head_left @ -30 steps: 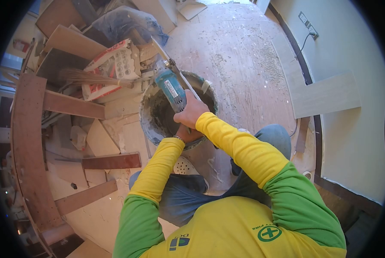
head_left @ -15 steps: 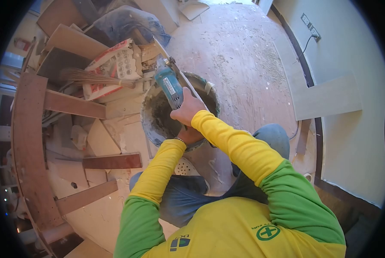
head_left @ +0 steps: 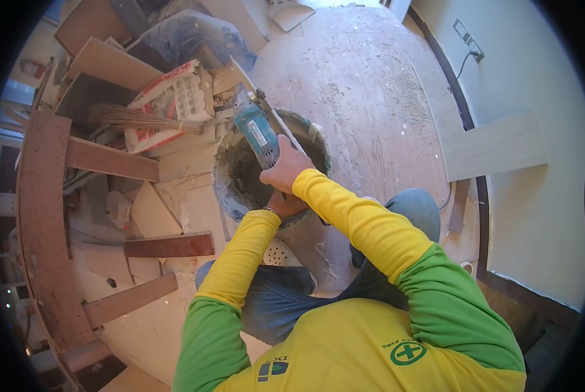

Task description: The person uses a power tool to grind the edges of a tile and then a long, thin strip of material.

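Observation:
My right hand is closed around the body of a teal angle grinder, held over a round, mortar-crusted bucket. The grinder's head points up and away from me. A long, thin pale strip runs past the grinder head, slanting down towards my right wrist. My left hand is closed just below, over the bucket's near rim. My right forearm partly covers its fingers, so what they grip is hidden.
A twig broom lies across a torn red-and-white bag at the left, among boards and tile pieces. Wooden planks lie nearer. Dust and debris cover the floor. A power socket is on the right wall.
Almost nothing differs. The view has shifted very slightly, while both hands and the grinder keep the same pose over the bucket.

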`<state>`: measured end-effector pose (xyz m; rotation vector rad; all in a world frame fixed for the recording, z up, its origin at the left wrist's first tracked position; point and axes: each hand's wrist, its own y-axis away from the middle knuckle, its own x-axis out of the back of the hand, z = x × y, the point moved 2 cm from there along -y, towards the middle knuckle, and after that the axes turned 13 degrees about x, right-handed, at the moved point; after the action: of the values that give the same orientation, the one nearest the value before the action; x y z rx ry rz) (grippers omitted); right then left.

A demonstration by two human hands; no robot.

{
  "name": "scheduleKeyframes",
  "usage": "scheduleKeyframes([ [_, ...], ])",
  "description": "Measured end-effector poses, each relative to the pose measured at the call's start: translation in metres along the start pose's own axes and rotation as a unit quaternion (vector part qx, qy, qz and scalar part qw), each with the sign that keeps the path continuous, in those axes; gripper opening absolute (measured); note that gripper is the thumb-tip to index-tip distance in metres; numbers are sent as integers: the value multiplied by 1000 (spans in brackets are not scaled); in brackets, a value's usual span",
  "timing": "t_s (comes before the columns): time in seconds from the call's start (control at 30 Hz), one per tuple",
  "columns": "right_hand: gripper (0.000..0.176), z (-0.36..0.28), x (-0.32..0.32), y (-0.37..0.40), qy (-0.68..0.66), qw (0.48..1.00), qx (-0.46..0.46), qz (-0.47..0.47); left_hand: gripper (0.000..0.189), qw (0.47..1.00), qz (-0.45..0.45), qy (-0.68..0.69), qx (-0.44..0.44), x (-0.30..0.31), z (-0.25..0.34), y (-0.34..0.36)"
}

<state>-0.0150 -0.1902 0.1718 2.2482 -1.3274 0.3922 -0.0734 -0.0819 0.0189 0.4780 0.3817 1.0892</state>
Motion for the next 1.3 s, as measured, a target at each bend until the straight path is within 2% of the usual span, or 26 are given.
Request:
scheduleKeyframes([
  [0.03, 101, 0, 0, 1, 2, 1000, 0, 0, 66, 986, -16, 155, 59, -2, 2, 3],
  [0.07, 101, 1, 0, 2, 2, 1000, 1, 1, 66, 986, -16, 154, 58, 2, -16, -11],
  [0.13, 100, 1, 0, 3, 6, 1000, 4, 8, 64, 969, -98, 225, -37, 18, -71, -52],
  [0.17, 100, 0, 1, 4, 6, 1000, 5, 8, 64, 969, -98, 225, -37, 18, -69, -52],
  [0.23, 98, 0, 4, 7, 7, 1000, 3, 1, 75, 912, -134, 387, 19, 15, -61, -49],
  [0.27, 98, 1, 3, 7, 7, 1000, 4, 2, 75, 913, -134, 386, 18, 16, -57, -44],
  [0.3, 97, 2, 2, 7, 7, 1000, 8, 11, 60, 968, -83, 232, -39, 19, -53, -36],
  [0.33, 96, 3, 2, 8, 8, 1000, 12, 20, 62, 992, -30, 71, -95, 21, -48, -29],
  [0.43, 94, 3, 4, 10, 1, 1000, 8, 11, 60, 987, -41, 142, -62, 21, -46, -18],
  [0.57, 95, 6, 3, 10, 3, 1000, 11, 19, 58, 993, -3, 110, -44, 24, -48, -23],
  [0.6, 95, 6, 3, 10, 2, 1000, 12, 19, 73, 992, 8, 122, 1, 24, -42, -24],
  [0.63, 95, 7, 3, 11, 2, 1000, 14, 19, 103, 990, 20, 134, 46, 23, -37, -22],
  [0.67, 95, 8, 2, 11, 1, 1000, 14, 19, 103, 990, 20, 133, 46, 22, -33, -17],
  [0.7, 97, 10, 1, 10, -5, 1000, 14, 19, 105, 998, 60, -3, 6, 22, -26, -10],
  [0.73, 100, 12, 1, 10, -10, 1000, 13, 20, 106, 985, 99, -139, -34, 20, -18, -4],
  [0.77, 100, 14, 1, 10, -11, 1000, 15, 21, 106, 984, 99, -141, -35, 17, -12, -2],
  [0.83, 100, 13, 2, 12, -43, 998, 18, 37, 96, 972, 103, -176, -116, 17, -12, -5],
  [0.87, 100, 13, 2, 14, -45, 998, 19, 38, 96, 972, 103, -179, -116, 18, -19, -10],
  [0.93, 98, 0, 8, 21, -57, 996, 42, 47, 73, 995, 25, 36, -94, 32, -52, -26],
  [0.97, 98, -7, 11, 25, -60, 996, 44, 47, 72, 994, 21, 63, -82, 34, -53, -25],
  [1.03, 96, -25, 16, 33, -49, 993, 99, 34, 70, 995, 38, 71, -64, 37, -42, -11],
  [1.17, 90, -54, 7, 44, -71, 980, 186, 25, 65, 992, 114, 2, -53, 48, -12, 24],
  [1.3, 94, -77, 0, 61, -85, 963, 257, 4, 61, 975, 208, -64, -45, 59, 24, 76],
])
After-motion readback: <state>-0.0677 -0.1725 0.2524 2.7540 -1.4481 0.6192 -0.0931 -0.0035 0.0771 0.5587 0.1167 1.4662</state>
